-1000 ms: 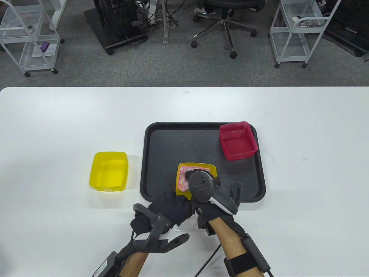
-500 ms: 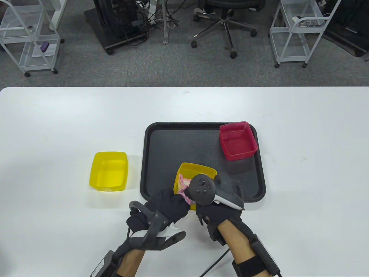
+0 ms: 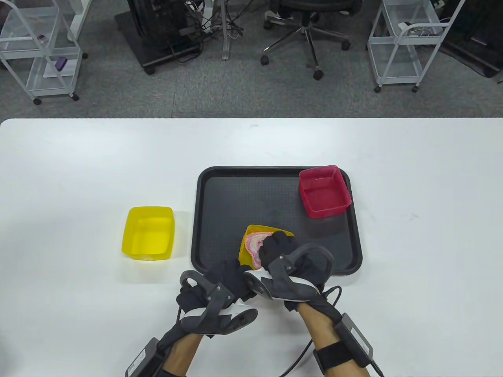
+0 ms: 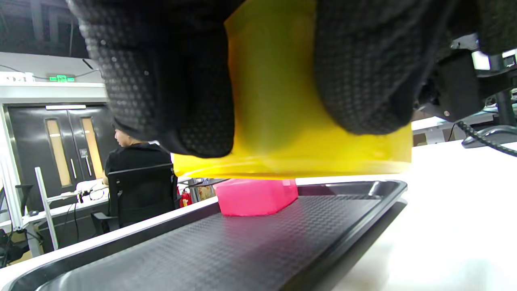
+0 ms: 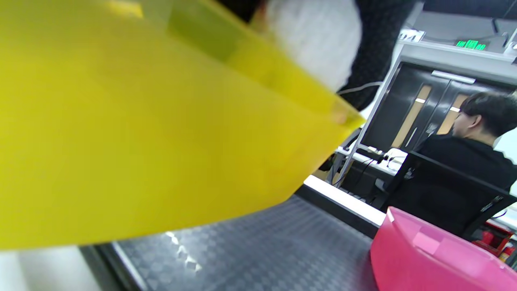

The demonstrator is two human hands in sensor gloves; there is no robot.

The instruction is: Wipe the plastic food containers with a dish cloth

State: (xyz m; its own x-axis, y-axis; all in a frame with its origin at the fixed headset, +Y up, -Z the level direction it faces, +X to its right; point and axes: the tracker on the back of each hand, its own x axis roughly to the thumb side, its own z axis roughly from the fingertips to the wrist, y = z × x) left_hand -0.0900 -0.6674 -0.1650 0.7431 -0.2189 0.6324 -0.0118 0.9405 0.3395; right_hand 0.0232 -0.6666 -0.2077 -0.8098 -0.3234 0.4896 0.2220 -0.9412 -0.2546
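Observation:
A yellow plastic container (image 3: 251, 235) is held tilted just above the near edge of the black tray (image 3: 220, 204). My left hand (image 3: 226, 277) grips its near wall; in the left wrist view the fingers (image 4: 169, 81) wrap the yellow wall (image 4: 278, 101). My right hand (image 3: 277, 247) presses a pink and white dish cloth (image 3: 254, 243) inside the container. The right wrist view shows the container's yellow outside (image 5: 141, 141). A red container (image 3: 324, 191) stands at the tray's far right corner. A second yellow container (image 3: 148, 233) sits on the table, left of the tray.
The white table (image 3: 78, 165) stretches wide on both sides of the tray. Cables run from both wrists off the near edge. Carts and an office chair stand on the floor beyond the far edge.
My right hand has turned over, its tracker swinging toward me, and pushed the cloth deeper into the container. The container has tilted and shifted slightly. The left hand moved a little right.

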